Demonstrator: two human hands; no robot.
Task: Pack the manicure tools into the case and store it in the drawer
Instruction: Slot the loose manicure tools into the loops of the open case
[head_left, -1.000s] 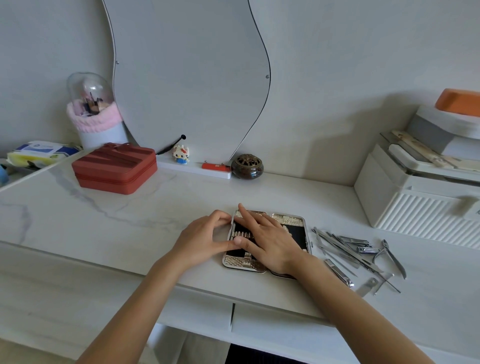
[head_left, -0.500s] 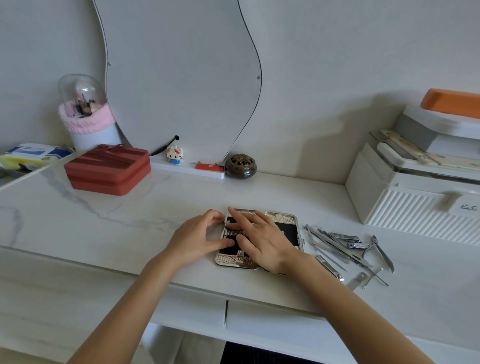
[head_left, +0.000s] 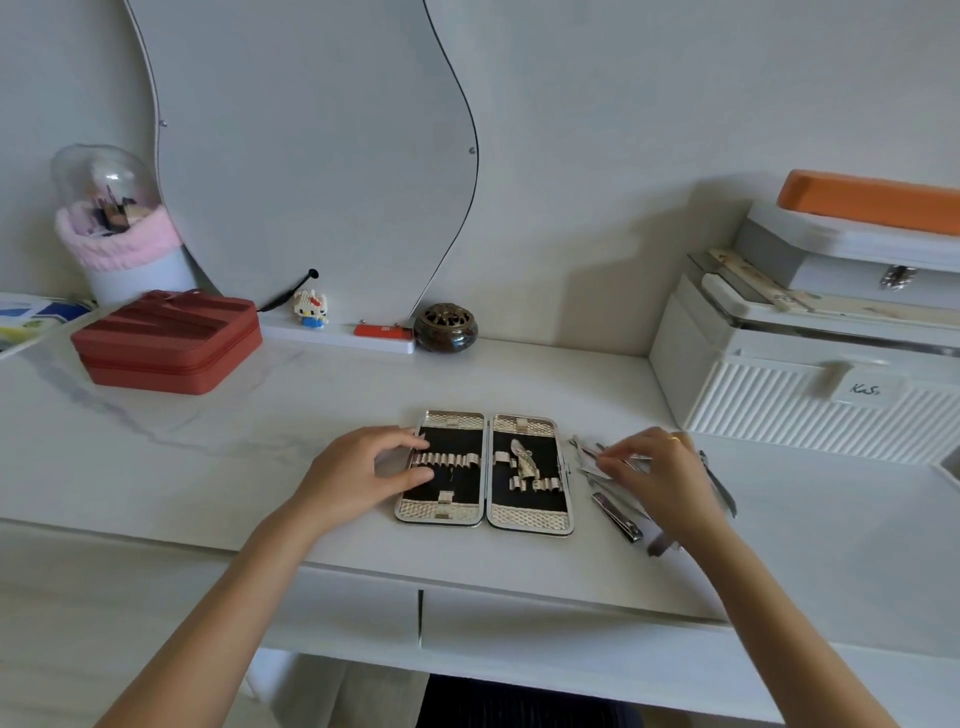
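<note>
left hand (head_left: 363, 475) rests curled on the open case (head_left: 485, 472) at centre frame; right hand (head_left: 657, 467) fingers the loose tools (head_left: 618, 517); the white box (head_left: 810, 395) at right reads "kas"

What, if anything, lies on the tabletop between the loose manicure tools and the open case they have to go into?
Nothing visible. The manicure tools lie just right of the open case, with only a bare strip of table between. The right hand is already over the tools; the left hand rests on the case's left edge, clear of that path.
</note>
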